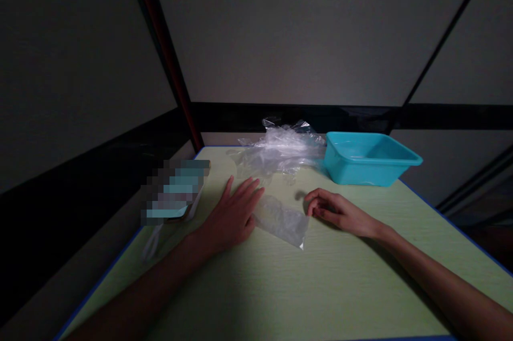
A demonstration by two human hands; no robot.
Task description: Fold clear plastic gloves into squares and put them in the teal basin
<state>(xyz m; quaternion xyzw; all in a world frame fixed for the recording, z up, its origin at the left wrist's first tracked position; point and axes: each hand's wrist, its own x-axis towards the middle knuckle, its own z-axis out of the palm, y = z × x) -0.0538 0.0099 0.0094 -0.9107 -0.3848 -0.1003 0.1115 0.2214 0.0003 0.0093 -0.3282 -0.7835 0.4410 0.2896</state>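
A small clear plastic bag [282,222] lies flat on the table between my two hands. My left hand [234,212] rests palm down at the bag's left edge, its fingers stretched out and spread. At the right, my right hand [336,210] has loosely curled fingers, with the fingertips close to the bag's right corner. I cannot tell whether they touch it. Nothing shows in its grasp. Behind the hands sits a crumpled heap of clear plastic bags [280,148].
A turquoise plastic basin [360,170] stands at the back right of the pale green table [280,293]. By the left edge is a phone-like object [178,191], partly blurred out, with a white strap [151,243]. A wall [288,31] rises behind the table.
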